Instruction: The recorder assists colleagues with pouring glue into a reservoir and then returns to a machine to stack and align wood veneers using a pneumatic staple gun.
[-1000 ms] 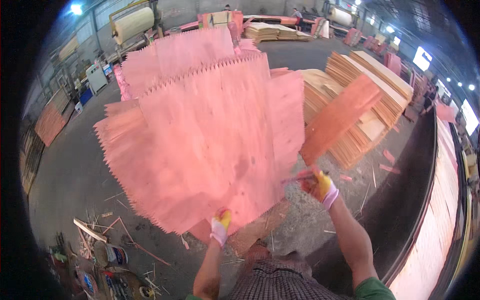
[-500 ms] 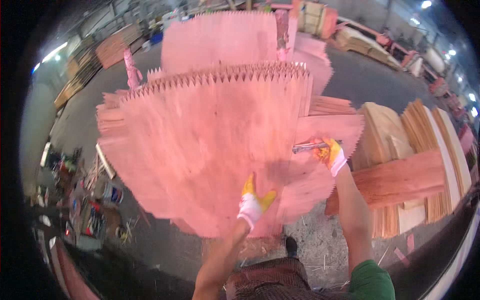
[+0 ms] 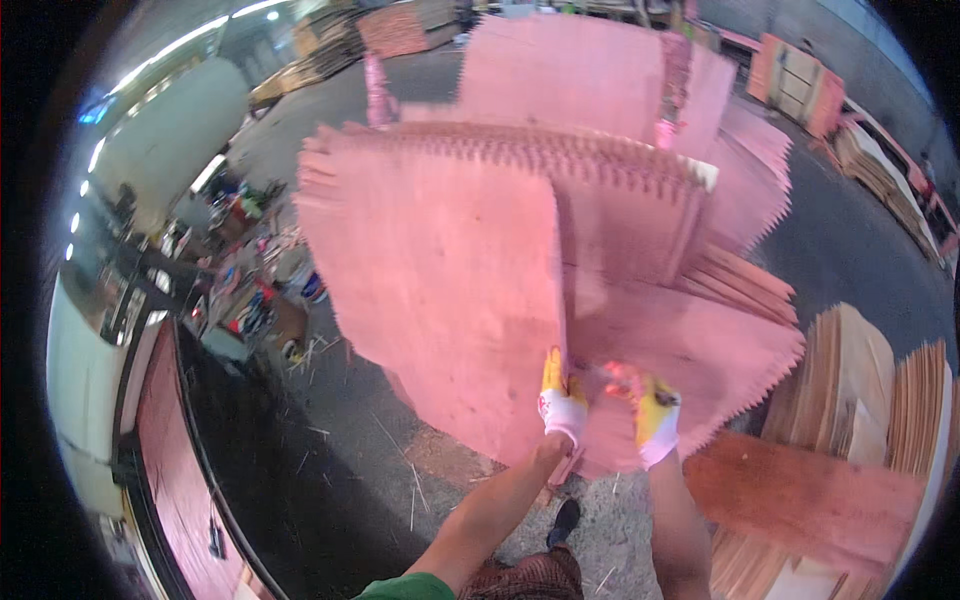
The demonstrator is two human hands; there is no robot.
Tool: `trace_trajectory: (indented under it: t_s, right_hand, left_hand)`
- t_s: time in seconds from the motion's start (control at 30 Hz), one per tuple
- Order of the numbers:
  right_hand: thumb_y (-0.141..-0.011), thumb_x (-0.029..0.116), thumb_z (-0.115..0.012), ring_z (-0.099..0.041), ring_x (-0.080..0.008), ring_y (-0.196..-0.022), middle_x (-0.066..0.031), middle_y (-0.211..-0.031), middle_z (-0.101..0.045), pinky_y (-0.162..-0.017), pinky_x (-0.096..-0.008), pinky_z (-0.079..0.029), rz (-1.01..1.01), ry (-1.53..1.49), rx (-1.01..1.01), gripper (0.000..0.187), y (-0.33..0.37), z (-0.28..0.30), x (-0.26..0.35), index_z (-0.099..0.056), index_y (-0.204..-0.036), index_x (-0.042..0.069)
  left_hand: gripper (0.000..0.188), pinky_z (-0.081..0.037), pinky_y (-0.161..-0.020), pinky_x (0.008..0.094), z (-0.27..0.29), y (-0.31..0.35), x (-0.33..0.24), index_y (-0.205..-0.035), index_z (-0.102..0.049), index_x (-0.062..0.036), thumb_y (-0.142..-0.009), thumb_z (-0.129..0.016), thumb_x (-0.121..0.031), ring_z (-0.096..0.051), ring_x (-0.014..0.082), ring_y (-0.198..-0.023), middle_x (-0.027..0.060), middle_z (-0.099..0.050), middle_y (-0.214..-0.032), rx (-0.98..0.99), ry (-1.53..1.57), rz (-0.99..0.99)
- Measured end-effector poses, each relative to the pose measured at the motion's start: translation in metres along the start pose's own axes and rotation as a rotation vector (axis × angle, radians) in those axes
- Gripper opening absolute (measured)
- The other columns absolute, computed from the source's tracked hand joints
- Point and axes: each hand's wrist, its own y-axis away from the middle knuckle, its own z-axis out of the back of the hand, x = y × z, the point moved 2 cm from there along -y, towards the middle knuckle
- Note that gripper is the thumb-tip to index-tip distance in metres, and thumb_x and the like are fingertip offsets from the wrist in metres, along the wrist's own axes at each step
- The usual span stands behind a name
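A large pink veneer sheet lies over the stack, its right edge standing a little off the layers beneath. At that edge, near the lower corner, is my left hand in a yellow-and-white glove, fingers along the sheet and thumb on the other side of the edge. My right hand, gloved alike, is closed a short way to the right, over another pink sheet. A slim dark tool shows partly in its grip, smeared by motion, with reddish bits blurred by the fingers.
Toothed sheet edges run along the far side, with another pink stack behind. At the right stand pale veneer piles with a reddish board across them. Tools and clutter lie on the left floor; a dark-framed pink panel is at lower left.
The view has swung left. My left hand has moved from the sheet's face to its right edge, which is now lifted. My right hand has come nearer to my left hand.
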Motion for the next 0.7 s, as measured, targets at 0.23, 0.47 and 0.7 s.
trace_trajectory:
  t_s: [0.23,0.47,0.7]
  right_hand:
    - [-0.107,0.027,-0.055,-0.072,-0.0172,-0.084,-0.0107,-0.107,-0.075,-0.067,-0.0288,-0.051,0.237,0.16,-0.055,0.032,-0.111,-0.067,-0.06,-0.069,-0.117,-0.001]
    - [-0.106,0.024,-0.059,-0.068,-0.013,-0.092,-0.0066,-0.103,-0.074,-0.082,-0.0276,-0.053,0.094,0.157,0.121,0.032,-0.109,-0.215,-0.053,-0.071,-0.109,-0.006]
    - [-0.102,0.015,-0.062,-0.065,-0.0156,-0.083,-0.0047,-0.099,-0.072,-0.073,-0.0318,-0.052,0.231,0.283,0.306,0.019,-0.212,-0.24,-0.164,-0.071,-0.102,-0.002]
  left_hand:
    - [0.03,-0.052,-0.068,0.0346,0.064,0.022,-0.017,-0.123,-0.065,-0.002,-0.093,-0.06,-0.005,-0.06,0.0137,-0.075,0.0095,-0.068,-0.081,-0.055,0.154,0.124]
    - [0.022,-0.048,-0.058,0.0374,0.197,0.033,-0.016,-0.116,-0.066,-0.002,-0.095,-0.064,-0.009,-0.055,0.0143,-0.066,0.0082,-0.06,-0.07,0.057,0.322,0.532]
    - [0.046,-0.056,-0.093,0.0353,0.287,0.07,0.016,-0.14,-0.06,-0.0084,-0.094,-0.064,-0.008,-0.069,0.0312,-0.116,0.016,-0.069,-0.129,0.224,0.193,0.421]
